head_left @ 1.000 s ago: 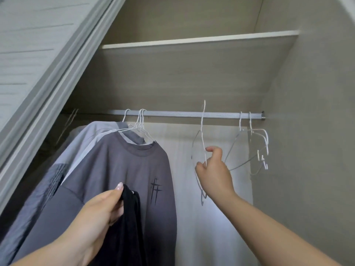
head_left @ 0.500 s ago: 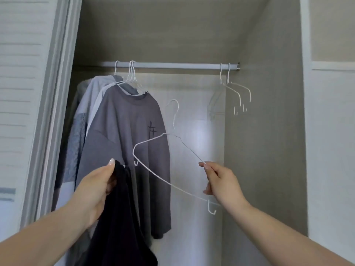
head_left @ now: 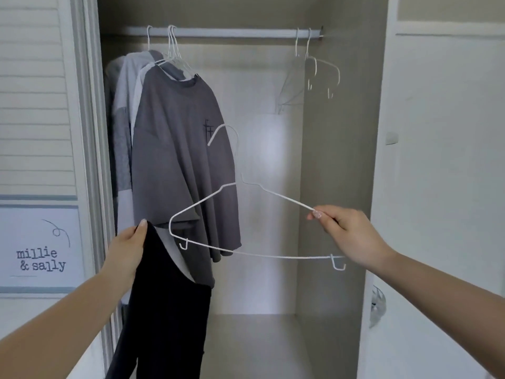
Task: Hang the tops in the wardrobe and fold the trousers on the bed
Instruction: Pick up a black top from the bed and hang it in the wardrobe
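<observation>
Standing before the open wardrobe (head_left: 338, 160), I pinch the right shoulder of a white wire hanger (head_left: 232, 214) between the thumb and fingers of my right hand (head_left: 352, 236), holding it off and well below the rail (head_left: 232, 32), its hook up. My left hand (head_left: 127, 253) grips the top edge of a black top (head_left: 166, 310), which hangs down from it, below the rail's left end. A dark grey T-shirt (head_left: 180, 160) and paler tops (head_left: 128, 77) hang at the rail's left end; two bare wire hangers (head_left: 314, 72) hang near its right end.
</observation>
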